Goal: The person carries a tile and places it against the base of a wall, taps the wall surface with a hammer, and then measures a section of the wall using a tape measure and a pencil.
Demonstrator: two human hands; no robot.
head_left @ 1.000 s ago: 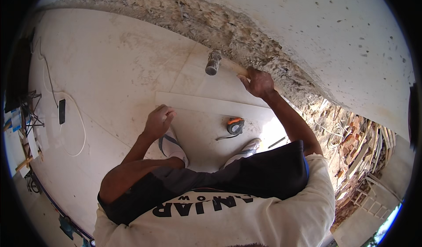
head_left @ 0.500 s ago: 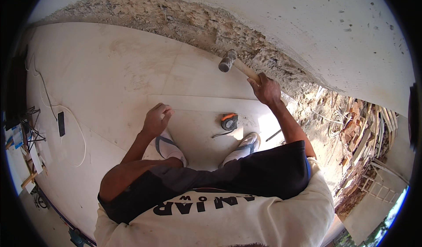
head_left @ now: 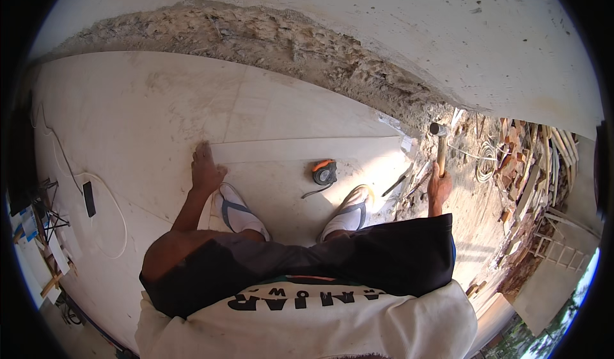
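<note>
Club hammer has moved rightward, clear of the tile strip. Right hand: fingers closed around handle. Left hand: fingers partly open, empty, beside strip.

You are holding one hammer; left of that grip, one tape measure and two sandals are showing.

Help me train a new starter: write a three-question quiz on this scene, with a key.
1. Which hand holds the hammer?
2. True or false: the tape measure is in the left hand.
3. Which is nearest the left hand: A) the pale coil, B) the long pale strip, C) the hammer?

Key:
1. The right hand.
2. False; it lies ahead of the feet.
3. B.
</note>
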